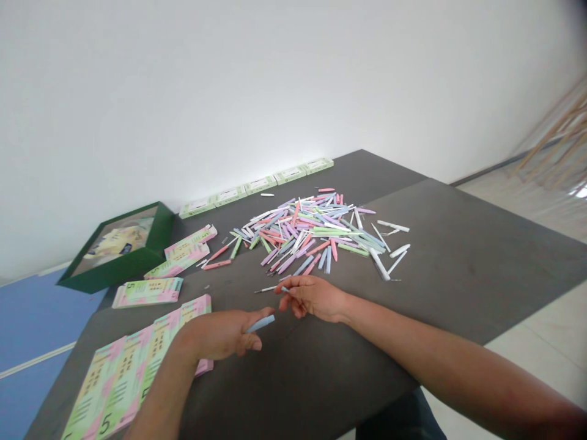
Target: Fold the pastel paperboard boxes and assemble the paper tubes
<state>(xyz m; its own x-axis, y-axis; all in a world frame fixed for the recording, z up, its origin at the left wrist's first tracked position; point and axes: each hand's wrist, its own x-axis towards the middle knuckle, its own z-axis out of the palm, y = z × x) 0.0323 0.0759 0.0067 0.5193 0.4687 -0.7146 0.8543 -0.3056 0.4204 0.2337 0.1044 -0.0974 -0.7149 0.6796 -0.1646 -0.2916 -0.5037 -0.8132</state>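
Observation:
My left hand (229,333) is closed around a light blue pen barrel (260,324), which sticks out between thumb and fingers. To its upper right, my right hand (314,297) pinches a small light blue pen piece (285,289) between thumb and index finger. A thin pen refill (266,289) with a dark tip shows just left of the right fingertips; whether the hand touches it I cannot tell. Beyond both hands spreads a loose pile of pen parts (302,232) in pink, purple, blue, green and white.
Pink-and-green printed packs (123,366) lie in a row under my left forearm, with more packs (149,291) further back. A green box (123,263) holding plastic wrappers stands at the left. Several flat boxes (259,184) line the wall. The dark table (458,244) ends at the right.

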